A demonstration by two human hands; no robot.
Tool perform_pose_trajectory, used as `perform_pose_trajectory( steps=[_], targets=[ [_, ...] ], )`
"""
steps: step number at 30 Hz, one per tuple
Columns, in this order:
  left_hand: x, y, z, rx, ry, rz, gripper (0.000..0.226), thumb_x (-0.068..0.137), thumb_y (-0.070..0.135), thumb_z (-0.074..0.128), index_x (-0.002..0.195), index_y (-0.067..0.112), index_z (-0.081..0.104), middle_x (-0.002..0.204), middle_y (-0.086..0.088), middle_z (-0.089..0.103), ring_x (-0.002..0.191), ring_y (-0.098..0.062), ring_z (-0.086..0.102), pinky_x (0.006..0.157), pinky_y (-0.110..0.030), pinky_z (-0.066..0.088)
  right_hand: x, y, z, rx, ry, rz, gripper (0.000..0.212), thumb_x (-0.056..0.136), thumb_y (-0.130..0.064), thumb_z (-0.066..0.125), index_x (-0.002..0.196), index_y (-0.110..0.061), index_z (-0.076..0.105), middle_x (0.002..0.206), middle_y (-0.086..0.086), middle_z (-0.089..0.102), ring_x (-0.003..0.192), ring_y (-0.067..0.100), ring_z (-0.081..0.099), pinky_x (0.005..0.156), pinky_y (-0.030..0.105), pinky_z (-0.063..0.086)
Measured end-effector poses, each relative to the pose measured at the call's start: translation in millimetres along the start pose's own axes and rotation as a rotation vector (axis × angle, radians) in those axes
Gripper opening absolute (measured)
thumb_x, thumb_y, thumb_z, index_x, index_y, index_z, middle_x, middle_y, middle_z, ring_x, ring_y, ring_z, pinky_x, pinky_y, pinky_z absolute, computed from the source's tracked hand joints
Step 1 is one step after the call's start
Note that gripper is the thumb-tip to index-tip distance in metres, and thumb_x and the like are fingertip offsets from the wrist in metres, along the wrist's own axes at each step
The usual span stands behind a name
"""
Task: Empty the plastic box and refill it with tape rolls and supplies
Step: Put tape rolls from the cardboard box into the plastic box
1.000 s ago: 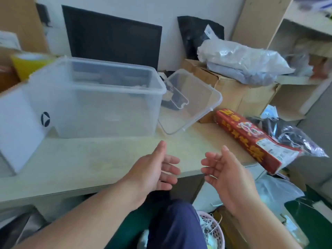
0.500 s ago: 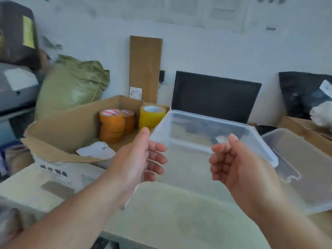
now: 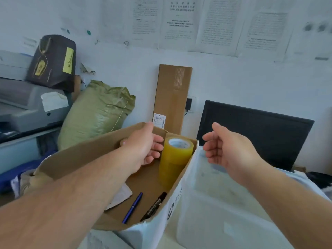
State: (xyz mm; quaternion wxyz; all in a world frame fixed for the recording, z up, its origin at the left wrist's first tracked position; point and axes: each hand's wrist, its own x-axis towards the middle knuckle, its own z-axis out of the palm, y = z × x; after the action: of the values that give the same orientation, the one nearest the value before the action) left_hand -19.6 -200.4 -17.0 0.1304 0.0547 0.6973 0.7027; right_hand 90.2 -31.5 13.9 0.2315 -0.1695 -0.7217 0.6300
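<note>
Papered wall behind; refilling begins. Left hand (image 3: pixel 143 148), open and empty, reaches the tape stack (image 3: pixel 175 159) in the carton (image 3: pixel 86 155); right hand (image 3: pixel 228 150) hovers open over the empty box (image 3: pixel 215 203). Next: grip the rolls.

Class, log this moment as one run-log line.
left hand: open, reaching into cardboard box | right hand: open, over plastic box | yellow tape stack: not grasped

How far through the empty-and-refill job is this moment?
Emptying looks done: the plastic box appears bare inside. Refilling has not begun. In hand: nothing; the left hand reaches into the cardboard box beside the yellow tape stack, and the right hand hovers open. Left: tape, blue pen, black marker.
</note>
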Motion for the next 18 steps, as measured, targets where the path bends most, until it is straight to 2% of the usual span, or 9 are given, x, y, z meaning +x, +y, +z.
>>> perform_pose_trajectory(
  steps=[3,6,8,11,14,18],
  targets=[
    [30.5,-1.2,19.3,0.049,0.060,-0.017,0.058,0.100,0.055,0.029,0.097,0.012,0.067,0.075,-0.003,0.062,0.058,-0.015,0.052,0.047,-0.023,0.041,37.1,7.1,1.6,-0.065,0.028,0.025,0.044,0.103,-0.040,0.048,0.090,-0.005,0.070,0.069,0.009,0.066,0.064,0.022,0.060,0.060,0.034,0.050],
    [54.5,-5.9,34.6,0.099,0.117,-0.035,0.056,0.100,0.056,0.030,0.091,0.011,0.063,0.080,-0.003,0.058,0.067,-0.016,0.049,0.057,-0.025,0.042,67.7,16.5,2.6,-0.100,0.059,0.046,0.045,0.104,-0.043,0.045,0.095,-0.007,0.070,0.075,0.010,0.067,0.069,0.023,0.062,0.063,0.034,0.053],
    [69.3,-13.4,42.2,0.165,0.117,-0.055,0.060,0.098,0.059,0.029,0.107,0.009,0.061,0.089,-0.001,0.057,0.079,-0.017,0.053,0.069,-0.029,0.047,81.8,28.2,2.6,-0.101,0.080,0.070,0.045,0.104,-0.044,0.044,0.097,-0.008,0.070,0.078,0.011,0.068,0.070,0.022,0.062,0.064,0.034,0.053],
    [83.5,-22.6,49.9,0.219,0.066,-0.109,0.071,0.093,0.068,0.033,0.139,0.016,0.045,0.118,-0.004,0.057,0.110,-0.025,0.054,0.091,-0.040,0.052,94.1,51.9,0.6,-0.100,0.112,0.139,0.045,0.104,-0.044,0.044,0.099,-0.009,0.070,0.083,0.012,0.068,0.071,0.022,0.061,0.063,0.033,0.051],
    [91.4,-28.0,54.7,0.222,0.018,-0.126,0.080,0.089,0.072,0.040,0.148,0.017,0.036,0.145,-0.006,0.046,0.128,-0.029,0.046,0.103,-0.045,0.046,98.5,64.3,-3.4,-0.093,0.122,0.196,0.044,0.103,-0.047,0.044,0.100,-0.012,0.069,0.086,0.012,0.067,0.071,0.022,0.057,0.059,0.031,0.046],
    [99.1,-44.1,60.0,0.295,-0.042,-0.162,0.084,0.086,0.070,0.050,0.150,0.017,0.035,0.151,-0.004,0.042,0.135,-0.027,0.042,0.108,-0.044,0.040,99.4,66.6,-4.3,-0.103,0.104,0.210,0.043,0.103,-0.049,0.043,0.098,-0.014,0.067,0.084,0.009,0.065,0.069,0.019,0.054,0.056,0.028,0.041]
  ],
)
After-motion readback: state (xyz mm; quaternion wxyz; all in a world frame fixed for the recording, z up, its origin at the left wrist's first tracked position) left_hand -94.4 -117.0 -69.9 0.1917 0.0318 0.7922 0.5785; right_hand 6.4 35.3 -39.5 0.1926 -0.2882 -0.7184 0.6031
